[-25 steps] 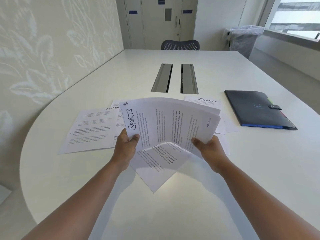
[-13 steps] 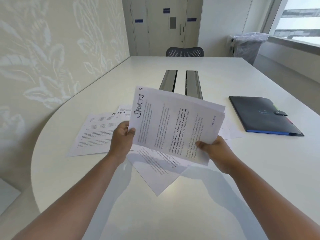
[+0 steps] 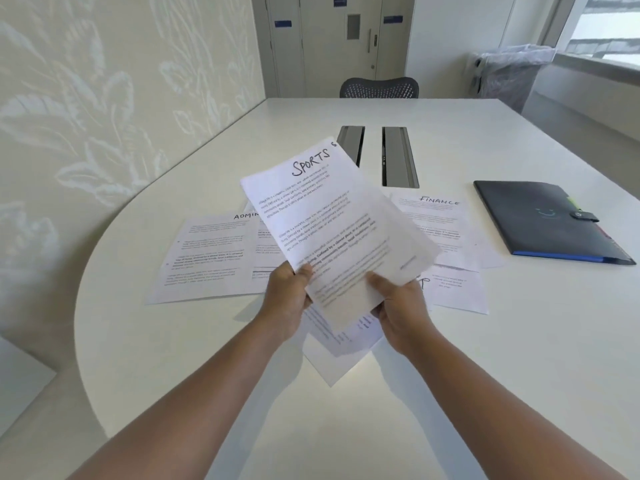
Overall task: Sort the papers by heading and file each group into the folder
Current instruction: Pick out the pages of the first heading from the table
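Observation:
I hold a small stack of printed sheets headed SPORTS [image 3: 332, 220] above the table, nearly upright to my view, heading away from me. My left hand [image 3: 285, 299] grips its lower left edge and my right hand [image 3: 398, 306] grips its lower right edge. On the table an ADMIN sheet [image 3: 207, 258] lies to the left and a FINANCE sheet [image 3: 440, 226] to the right. More sheets [image 3: 339, 355] lie under my hands, their headings hidden. The dark folder [image 3: 547, 223] lies shut at the right, with coloured tabs along its edge.
The white table [image 3: 519, 358] has two grey cable hatches [image 3: 398, 157] in its middle. A dark mesh chair [image 3: 379, 87] stands at the far end. A lined bin [image 3: 512, 74] stands by the window. A patterned wall runs along the left.
The SPORTS stack has turned clockwise from sideways to heading-up, and my two hands have come closer together at its lower edge. The FINANCE sheet is uncovered again.

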Demonstrator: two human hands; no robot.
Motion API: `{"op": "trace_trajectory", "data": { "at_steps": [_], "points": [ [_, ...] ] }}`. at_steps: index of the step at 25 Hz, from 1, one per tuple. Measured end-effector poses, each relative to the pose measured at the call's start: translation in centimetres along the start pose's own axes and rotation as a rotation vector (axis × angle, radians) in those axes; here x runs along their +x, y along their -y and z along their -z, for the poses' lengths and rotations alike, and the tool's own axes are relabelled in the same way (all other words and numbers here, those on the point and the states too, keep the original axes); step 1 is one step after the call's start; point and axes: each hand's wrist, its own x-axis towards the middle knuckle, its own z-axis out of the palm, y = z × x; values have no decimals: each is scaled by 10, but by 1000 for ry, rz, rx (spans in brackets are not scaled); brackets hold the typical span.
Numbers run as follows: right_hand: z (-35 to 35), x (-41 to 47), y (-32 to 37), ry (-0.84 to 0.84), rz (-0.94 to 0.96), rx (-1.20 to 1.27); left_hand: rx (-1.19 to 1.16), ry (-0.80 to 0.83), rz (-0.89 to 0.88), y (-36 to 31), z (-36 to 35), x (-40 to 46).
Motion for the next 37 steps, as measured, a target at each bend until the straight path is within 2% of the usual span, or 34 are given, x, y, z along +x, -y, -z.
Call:
{"op": "trace_trajectory", "data": {
  "at_steps": [2,6,8,10,14,16,18,21,23,29,34,37],
  "points": [
    [9,12,17,-52,12,-13,116,-2,-36,-9,23,11],
    [19,30,32,48,3,-392,217,139,6,-28,58,45],
    [13,35,25,91,5,-509,226,210,39,-34,65,62],
    [8,41,17,45,54,-557,258,229,39,-36,66,76],
    [0,55,0,-221,171,-458,446,107,-98,-23,73,105],
    [-1,62,-7,-348,221,-434,686,7,-205,-14,80,118],
    [-5,67,-11,-417,255,-432,944,-22,-276,-8,87,130],
    [-15,77,-13,-462,268,-432,1366,66,-375,-3,92,143],
    [-18,84,-17,-480,276,-459,1560,116,-398,-2,91,148],
    [-11,85,-27,-491,260,-411,1833,272,-279,-33,78,155],
    [-5,84,-19,-512,242,-247,1933,480,-149,-54,61,159],
    [-5,83,-17,-493,234,-208,1982,549,-124,-61,52,161]
  ]
}}
